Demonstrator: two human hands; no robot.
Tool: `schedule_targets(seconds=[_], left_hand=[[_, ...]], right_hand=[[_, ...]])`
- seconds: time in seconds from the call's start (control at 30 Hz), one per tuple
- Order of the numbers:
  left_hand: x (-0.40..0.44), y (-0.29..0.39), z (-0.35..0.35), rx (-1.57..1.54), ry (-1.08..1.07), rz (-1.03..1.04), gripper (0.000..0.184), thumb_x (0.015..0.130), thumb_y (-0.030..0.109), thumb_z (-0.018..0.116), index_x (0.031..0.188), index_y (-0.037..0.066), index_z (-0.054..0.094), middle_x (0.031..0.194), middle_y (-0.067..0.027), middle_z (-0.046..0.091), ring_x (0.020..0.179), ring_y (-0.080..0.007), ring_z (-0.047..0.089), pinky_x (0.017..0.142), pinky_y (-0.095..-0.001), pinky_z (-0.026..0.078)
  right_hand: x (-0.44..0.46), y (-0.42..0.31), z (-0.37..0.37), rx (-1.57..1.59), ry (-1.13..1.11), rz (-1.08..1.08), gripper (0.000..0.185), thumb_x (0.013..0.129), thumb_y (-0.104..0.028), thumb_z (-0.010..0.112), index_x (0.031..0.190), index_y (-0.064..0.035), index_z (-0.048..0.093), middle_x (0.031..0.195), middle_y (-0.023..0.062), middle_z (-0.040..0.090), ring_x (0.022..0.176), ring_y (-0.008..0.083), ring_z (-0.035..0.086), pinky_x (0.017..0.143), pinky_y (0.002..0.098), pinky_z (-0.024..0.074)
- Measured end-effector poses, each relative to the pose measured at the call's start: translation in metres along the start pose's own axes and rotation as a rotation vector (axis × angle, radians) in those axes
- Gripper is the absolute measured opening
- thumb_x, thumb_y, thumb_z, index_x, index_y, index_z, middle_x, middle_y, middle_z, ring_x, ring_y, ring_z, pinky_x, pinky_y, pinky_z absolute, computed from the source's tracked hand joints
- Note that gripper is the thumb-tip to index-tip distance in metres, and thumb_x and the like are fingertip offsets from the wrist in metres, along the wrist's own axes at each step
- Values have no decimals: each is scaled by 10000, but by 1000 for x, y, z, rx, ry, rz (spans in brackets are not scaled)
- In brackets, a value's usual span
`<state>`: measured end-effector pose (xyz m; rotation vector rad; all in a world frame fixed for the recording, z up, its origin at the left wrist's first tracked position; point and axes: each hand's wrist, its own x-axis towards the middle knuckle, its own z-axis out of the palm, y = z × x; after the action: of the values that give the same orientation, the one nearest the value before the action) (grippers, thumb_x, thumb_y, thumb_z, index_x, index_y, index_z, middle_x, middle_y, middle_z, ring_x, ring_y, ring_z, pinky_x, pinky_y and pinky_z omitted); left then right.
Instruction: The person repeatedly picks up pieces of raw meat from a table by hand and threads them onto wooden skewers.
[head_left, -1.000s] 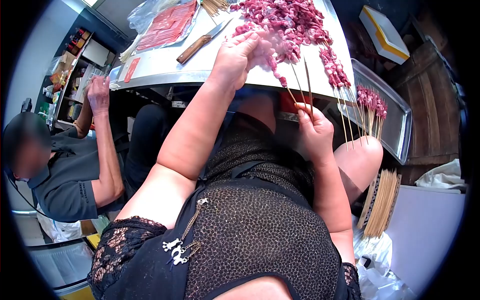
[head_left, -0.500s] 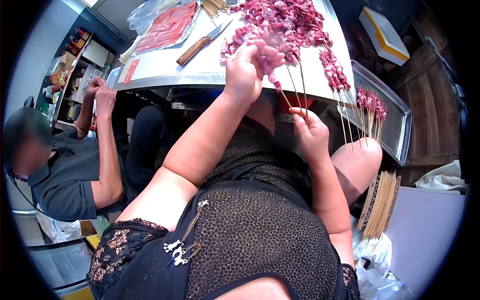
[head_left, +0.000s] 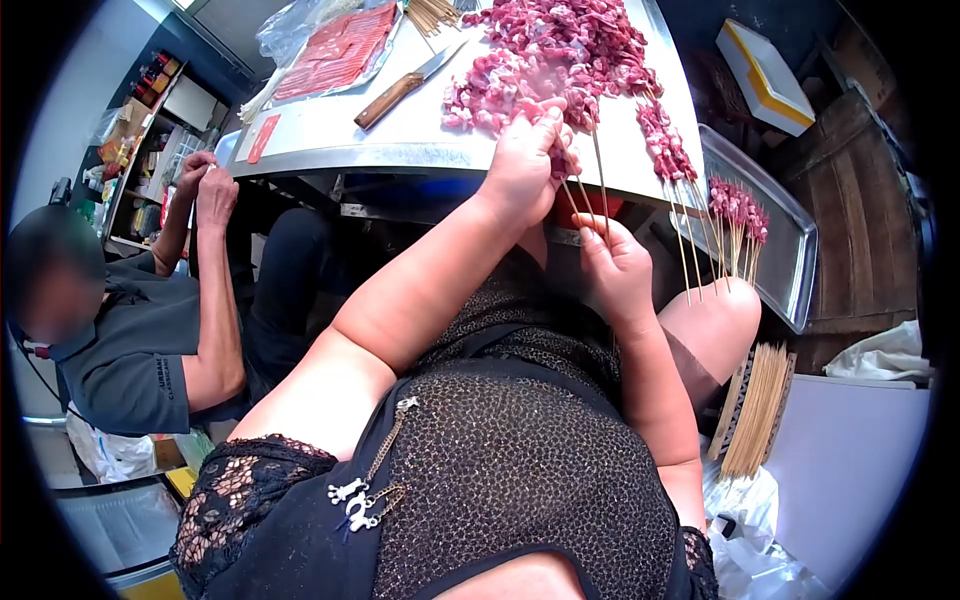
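My left hand (head_left: 522, 165) is closed around small chunks of raw meat (head_left: 572, 158) at the upper part of a skewer, just past the table's near edge. My right hand (head_left: 616, 268) pinches the lower ends of several thin wooden skewers (head_left: 603, 185) between thumb and fingers. The skewers point up toward the table. Part of the meat is hidden behind my left fingers. Right beyond my hands lies a big pile of cut raw meat (head_left: 570, 45). Finished-looking meat skewers (head_left: 665, 140) lie at the right of the pile, their sticks overhanging the edge.
A wooden-handled knife (head_left: 390, 98) and bagged meat slices (head_left: 338, 50) lie on the white table (head_left: 420, 130). More meat skewers (head_left: 738, 212) rest over a metal tray (head_left: 795, 270). Bundled bare skewers (head_left: 757, 415) stand lower right. A co-worker (head_left: 140, 340) sits at left, hands raised.
My left hand has moved right and slightly down, and its raised fingers have closed on the meat at the skewer. My right hand has barely moved, still gripping the skewers.
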<state>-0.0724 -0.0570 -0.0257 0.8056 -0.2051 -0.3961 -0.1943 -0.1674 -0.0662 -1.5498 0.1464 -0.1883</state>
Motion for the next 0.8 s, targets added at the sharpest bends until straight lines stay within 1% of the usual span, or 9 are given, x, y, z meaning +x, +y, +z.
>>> schedule_targets(seconds=[0.27, 0.37, 0.5, 0.53, 0.57, 0.63, 0.67, 0.77, 0.8], left_hand=[[-17, 2, 20, -13, 171, -92, 200, 973, 265, 443, 1029, 73, 453, 569, 56, 325, 417, -45, 259, 368, -194, 229], [-20, 3, 21, 1, 136, -171, 236, 972, 313, 436, 991, 78, 450, 547, 59, 305, 409, -50, 249, 364, -200, 227], [-19, -2, 16, -30, 73, -245, 451, 924, 518, 430, 989, 72, 455, 534, 55, 293, 404, -61, 245, 367, -205, 225], [-16, -3, 12, -42, -31, -228, 564, 896, 601, 389, 1029, 57, 458, 539, 58, 268, 441, -65, 261, 417, -215, 261], [-2, -8, -11, -260, -349, -257, 671, 885, 649, 325, 1128, 37, 455, 626, 18, 432, 575, -118, 454, 566, -260, 417], [-9, 4, 7, -69, -92, -184, 745, 877, 677, 269, 1209, 32, 440, 871, -67, 582, 846, -215, 575, 779, -352, 477], [-2, 2, -5, -4, -108, -157, 785, 871, 691, 239, 1257, 33, 422, 1094, -136, 578, 1044, -286, 552, 898, -417, 452], [1, 8, -7, -55, -103, -107, 465, 972, 432, 364, 1098, 18, 536, 929, -100, 625, 904, -225, 608, 819, -373, 500], [1, 6, -9, -57, -99, -108, 465, 972, 432, 364, 1098, 18, 536, 929, -100, 625, 904, -225, 608, 819, -373, 500]], right_hand=[[-20, -8, 13, -96, 28, -121, 180, 902, -73, 563, 1044, 6, 640, 679, -36, 555, 590, 21, 472, 544, 177, 406], [-21, -11, 18, 4, 6, -21, 190, 905, -76, 561, 1057, 18, 624, 672, -38, 541, 569, 24, 462, 528, 177, 394], [-18, -5, 19, 183, 8, 81, 198, 909, -87, 557, 1065, 25, 608, 671, -40, 527, 551, 23, 445, 504, 171, 372], [-15, -5, 16, 218, 24, 76, 200, 911, -92, 556, 1067, 23, 606, 674, -41, 526, 549, 22, 439, 500, 166, 362], [-11, -5, 12, 256, 41, 71, 202, 914, -97, 555, 1069, 22, 604, 678, -42, 524, 547, 20, 433, 496, 161, 353], [-9, -14, 1, 300, 27, 107, 194, 921, -83, 538, 1072, 15, 610, 679, -46, 520, 549, 17, 425, 493, 155, 332], [-9, -16, 0, 292, 35, 107, 192, 922, -81, 536, 1071, 14, 611, 680, -45, 521, 552, 17, 426, 495, 155, 331], [-10, -13, -1, 290, 48, 120, 190, 921, -81, 538, 1068, 13, 614, 683, -43, 522, 556, 17, 429, 497, 155, 331], [-10, -10, -1, 295, 55, 128, 190, 920, -82, 540, 1066, 14, 615, 684, -42, 522, 557, 17, 430, 498, 155, 332]])
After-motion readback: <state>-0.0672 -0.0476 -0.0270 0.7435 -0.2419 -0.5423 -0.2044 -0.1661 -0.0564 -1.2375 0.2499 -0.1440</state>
